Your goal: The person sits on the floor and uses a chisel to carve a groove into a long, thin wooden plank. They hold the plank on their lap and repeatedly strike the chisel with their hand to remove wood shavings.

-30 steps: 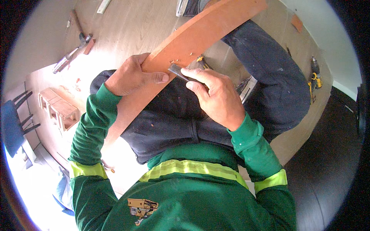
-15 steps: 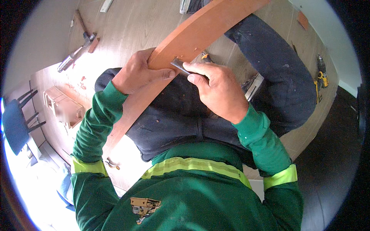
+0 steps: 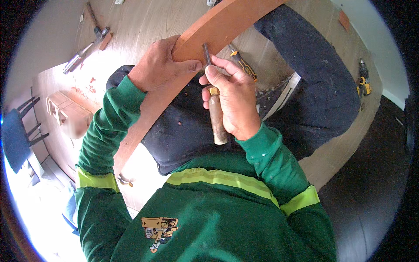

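A long reddish-brown wooden board (image 3: 233, 24) slants across my lap, from the upper right down to the lower left. My left hand (image 3: 159, 65) grips it round the edge, the thumb lying on its face. In my right hand (image 3: 233, 94) is a chisel (image 3: 217, 118) with a worn, pale handle and a brass-coloured collar. My fingers pinch it near the blade, and the handle hangs below them towards my body. The blade tip is on or just over the board's face, right of my left thumb; contact cannot be told.
On the floor lie a hammer (image 3: 98, 32), a small wood block (image 3: 105, 41), a yellow-and-black-handled tool (image 3: 243, 65) and pliers (image 3: 125, 180). A cordless drill (image 3: 364, 81) is by the right wall. A wooden piece (image 3: 65, 109) and a blue chair (image 3: 17, 137) stand left.
My right hand has turned and moved down and left, so the chisel's handle now shows and its blade points up the picture. My left hand still holds the board.
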The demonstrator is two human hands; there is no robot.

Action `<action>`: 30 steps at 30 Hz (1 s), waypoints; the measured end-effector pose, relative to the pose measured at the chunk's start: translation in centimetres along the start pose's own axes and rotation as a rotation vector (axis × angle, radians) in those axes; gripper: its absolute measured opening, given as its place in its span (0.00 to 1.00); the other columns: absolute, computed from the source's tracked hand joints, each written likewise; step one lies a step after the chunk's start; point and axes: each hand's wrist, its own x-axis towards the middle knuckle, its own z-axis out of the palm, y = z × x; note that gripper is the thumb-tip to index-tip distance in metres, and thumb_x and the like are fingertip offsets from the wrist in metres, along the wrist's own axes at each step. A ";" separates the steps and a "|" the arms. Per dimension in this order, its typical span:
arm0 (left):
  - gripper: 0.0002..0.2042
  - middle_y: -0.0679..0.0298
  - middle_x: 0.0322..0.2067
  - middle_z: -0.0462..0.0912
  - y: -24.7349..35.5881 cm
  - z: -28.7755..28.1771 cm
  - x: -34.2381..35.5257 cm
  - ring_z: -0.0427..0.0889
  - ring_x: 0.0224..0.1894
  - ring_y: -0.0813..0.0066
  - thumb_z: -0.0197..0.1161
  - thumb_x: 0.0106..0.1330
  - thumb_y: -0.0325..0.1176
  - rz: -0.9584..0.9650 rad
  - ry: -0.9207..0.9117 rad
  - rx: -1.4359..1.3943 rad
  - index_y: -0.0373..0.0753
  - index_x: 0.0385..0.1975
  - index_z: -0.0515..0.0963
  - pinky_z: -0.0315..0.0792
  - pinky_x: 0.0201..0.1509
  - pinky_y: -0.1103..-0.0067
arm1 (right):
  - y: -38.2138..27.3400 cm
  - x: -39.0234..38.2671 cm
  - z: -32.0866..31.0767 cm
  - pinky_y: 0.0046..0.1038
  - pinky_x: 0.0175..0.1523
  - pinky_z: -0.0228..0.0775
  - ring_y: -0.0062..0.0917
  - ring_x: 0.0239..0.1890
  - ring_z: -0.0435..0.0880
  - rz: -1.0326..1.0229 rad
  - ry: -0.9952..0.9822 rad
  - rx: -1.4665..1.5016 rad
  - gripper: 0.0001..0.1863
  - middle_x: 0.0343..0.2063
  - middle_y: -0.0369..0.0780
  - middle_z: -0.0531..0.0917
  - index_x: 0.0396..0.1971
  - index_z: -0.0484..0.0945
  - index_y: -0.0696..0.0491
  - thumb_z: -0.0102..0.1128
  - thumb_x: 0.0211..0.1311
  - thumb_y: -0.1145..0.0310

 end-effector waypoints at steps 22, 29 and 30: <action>0.33 0.58 0.44 0.91 -1.9 0.4 -0.5 0.88 0.47 0.74 0.84 0.66 0.48 0.028 0.025 -0.103 0.26 0.59 0.82 0.83 0.52 0.74 | -2.1 0.2 -3.3 0.45 0.58 0.83 0.53 0.53 0.90 -0.602 -0.107 -0.973 0.15 0.50 0.55 0.91 0.57 0.86 0.60 0.66 0.77 0.68; 0.31 0.58 0.42 0.91 -2.2 0.5 -0.4 0.88 0.45 0.73 0.83 0.67 0.46 0.035 0.036 -0.122 0.26 0.58 0.82 0.83 0.52 0.73 | -2.5 0.8 -3.7 0.45 0.58 0.83 0.53 0.52 0.91 -0.616 -0.127 -0.979 0.15 0.49 0.55 0.91 0.56 0.87 0.59 0.66 0.76 0.69; 0.31 0.58 0.42 0.91 -2.3 0.6 -0.4 0.88 0.45 0.73 0.83 0.67 0.46 0.043 0.039 -0.149 0.25 0.58 0.82 0.83 0.51 0.73 | -2.6 1.0 -3.8 0.45 0.58 0.83 0.53 0.52 0.91 -0.639 -0.142 -0.982 0.15 0.49 0.55 0.91 0.56 0.87 0.59 0.67 0.76 0.69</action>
